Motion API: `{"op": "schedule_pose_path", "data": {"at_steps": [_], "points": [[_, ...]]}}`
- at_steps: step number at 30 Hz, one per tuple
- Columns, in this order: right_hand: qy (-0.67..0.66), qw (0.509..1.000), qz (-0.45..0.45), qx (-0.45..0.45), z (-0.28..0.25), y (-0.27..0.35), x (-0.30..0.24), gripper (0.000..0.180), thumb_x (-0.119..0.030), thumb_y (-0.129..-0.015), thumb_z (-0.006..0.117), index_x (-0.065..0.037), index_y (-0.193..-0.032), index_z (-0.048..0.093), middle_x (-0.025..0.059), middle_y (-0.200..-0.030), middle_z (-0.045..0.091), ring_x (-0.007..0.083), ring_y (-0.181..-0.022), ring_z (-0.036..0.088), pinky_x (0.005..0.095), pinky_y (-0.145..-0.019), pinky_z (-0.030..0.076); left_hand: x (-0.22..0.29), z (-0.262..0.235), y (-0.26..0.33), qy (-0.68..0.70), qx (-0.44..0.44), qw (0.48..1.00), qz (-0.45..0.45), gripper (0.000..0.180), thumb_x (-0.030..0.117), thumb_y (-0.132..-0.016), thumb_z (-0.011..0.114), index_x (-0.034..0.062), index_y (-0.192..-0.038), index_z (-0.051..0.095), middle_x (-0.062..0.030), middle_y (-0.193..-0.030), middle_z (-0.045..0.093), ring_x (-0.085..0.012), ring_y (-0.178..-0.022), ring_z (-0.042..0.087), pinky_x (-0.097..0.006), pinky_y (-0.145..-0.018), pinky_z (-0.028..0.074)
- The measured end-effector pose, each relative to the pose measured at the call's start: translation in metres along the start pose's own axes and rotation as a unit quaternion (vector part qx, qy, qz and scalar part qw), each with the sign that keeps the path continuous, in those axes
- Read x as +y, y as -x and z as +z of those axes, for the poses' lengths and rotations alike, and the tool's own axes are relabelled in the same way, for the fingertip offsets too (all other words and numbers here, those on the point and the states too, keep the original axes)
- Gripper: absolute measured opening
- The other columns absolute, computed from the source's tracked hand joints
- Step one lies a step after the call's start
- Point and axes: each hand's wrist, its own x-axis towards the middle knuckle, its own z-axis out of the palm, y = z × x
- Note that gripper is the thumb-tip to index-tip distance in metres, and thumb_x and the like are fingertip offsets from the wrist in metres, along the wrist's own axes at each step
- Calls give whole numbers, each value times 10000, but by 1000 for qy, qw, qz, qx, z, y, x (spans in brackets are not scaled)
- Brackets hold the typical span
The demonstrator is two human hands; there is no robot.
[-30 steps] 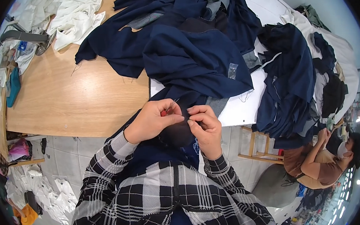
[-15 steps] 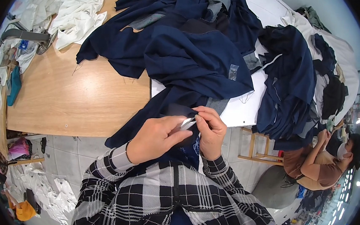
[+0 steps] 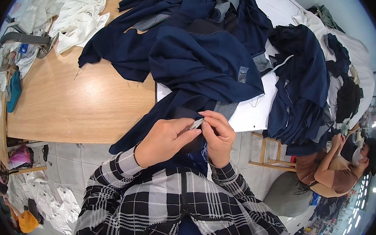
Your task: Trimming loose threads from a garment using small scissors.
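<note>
A large navy blue garment (image 3: 188,60) spreads over the wooden table (image 3: 78,104) and hangs down over its front edge toward me. My left hand (image 3: 165,141) and my right hand (image 3: 218,136) meet just below that edge. Both pinch the dark cloth, and a small silvery tool (image 3: 196,124) shows between their fingertips; which hand holds it I cannot tell. Grey patches (image 3: 242,74) are sewn on the navy cloth. My sleeves are black and white plaid.
White cloth (image 3: 79,14) is heaped at the table's far left. More navy garments (image 3: 303,89) pile on a white surface (image 3: 252,113) to the right. A seated person (image 3: 334,166) works at the right, beside a wooden stool (image 3: 266,157). Cloth scraps litter the tiled floor (image 3: 54,195).
My left hand has slid down and back toward me. The small silvery tool has come into sight between the fingertips. The garment lies as before.
</note>
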Motion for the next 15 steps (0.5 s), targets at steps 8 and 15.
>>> {"op": "schedule_pose_path", "data": {"at_steps": [8,15], "points": [[17,1000,-5,-14,1,1,0,126,40,-790,621,56,-912,651,123,-991,653,181,-857,631,259,-758,489,3,-1,-1,59,-13,997,-50,213,198,-895,573,-13,-864,583,-108,-639,556,-180,-528,539,-275,-506,409],[36,999,-11,-14,1,1,-2,127,38,-787,627,48,-909,660,126,-985,654,185,-852,635,260,-756,490,4,-1,-1,88,-16,994,-63,221,206,-902,568,-7,-850,591,-79,-609,560,-138,-514,530,-255,-500,411]]}}
